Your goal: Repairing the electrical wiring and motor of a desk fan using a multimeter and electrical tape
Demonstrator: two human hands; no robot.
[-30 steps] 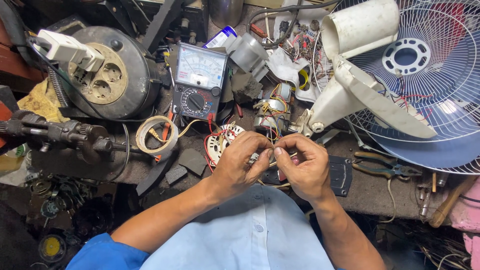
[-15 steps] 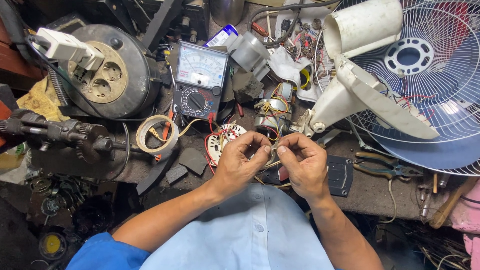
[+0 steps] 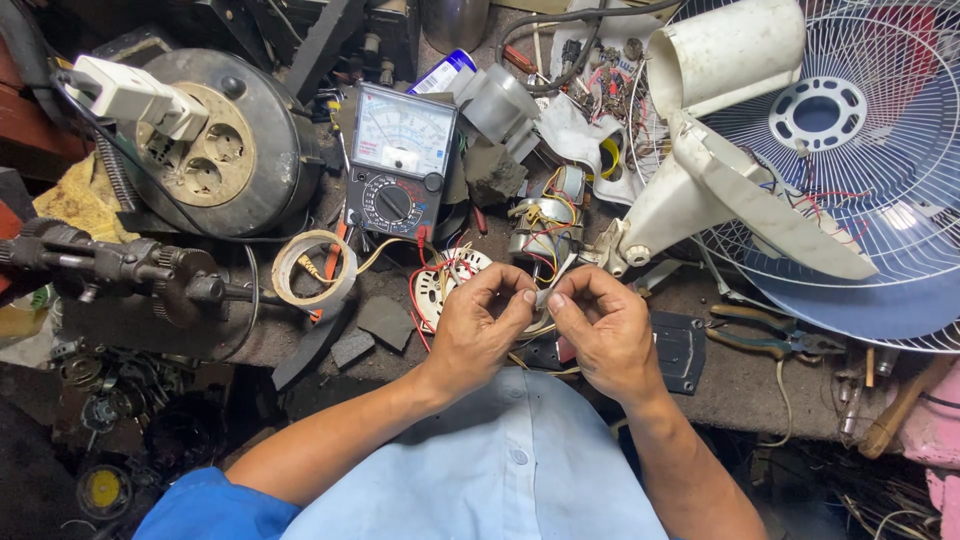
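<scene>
Both hands meet dead centre of the frame, just above the light blue shirt. The left hand (image 3: 478, 325) and right hand (image 3: 600, 330) are each closed in a fingertip pinch on the same thin wire end (image 3: 541, 297), thumbs and forefingers nearly touching each other. The bit between them is tiny and I can't tell if it's bare or sleeved.

That lead looks like it runs back to the fan motor stator (image 3: 448, 285), the round whitish piece with red and yellow wires, lying on the worktop (image 3: 740, 385) right behind the left knuckles.

Handling-wise, I'd say the wire is featherlight and floppy, so it only goes where the fingertips steer it. It's thin enough to snap or pull off the winding if tugged, so I'd grip close to the end and keep slack toward the stator. The stator itself looks dense and stiff; I'd grab it by the outer rim, not the leads.

Around it: an analog multimeter (image 3: 400, 160) sits upper centre, a tape roll (image 3: 314, 266) is left of the stator, a black cable reel (image 3: 215, 140) is upper left, the white fan housing (image 3: 730, 150) and fan guard (image 3: 870, 150) fill the upper right, and pliers (image 3: 775, 335) lie to the right.
</scene>
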